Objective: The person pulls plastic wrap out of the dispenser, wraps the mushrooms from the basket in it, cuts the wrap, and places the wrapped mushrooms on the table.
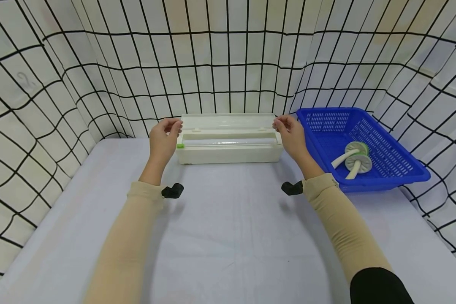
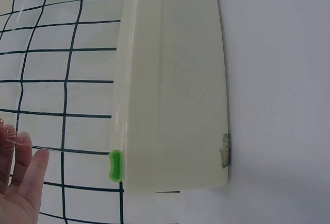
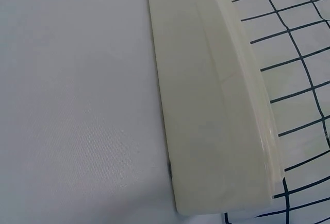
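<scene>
A white cling film dispenser [image 1: 229, 154] stands at the far side of the table with its lid [image 1: 228, 121] raised. Inside lies a roll of clear cling film [image 1: 228, 142], and a green slide cutter [image 2: 116, 166] sits at the left end of the front edge. My left hand [image 1: 164, 137] pinches the film above the left end, where clear creases show at the fingertips in the left wrist view. Level with it above the right end, my right hand [image 1: 291, 136] pinches the film between thumb and fingers. The right wrist view shows only the dispenser's front, without the hand.
To the right stands a blue plastic basket [image 1: 387, 179] holding two spool-like pieces [image 1: 359, 162] with white handles, close beside my right forearm. A black wire grid [image 1: 228, 66] over white cloth rises behind and along both sides of the white-covered table [image 1: 228, 236].
</scene>
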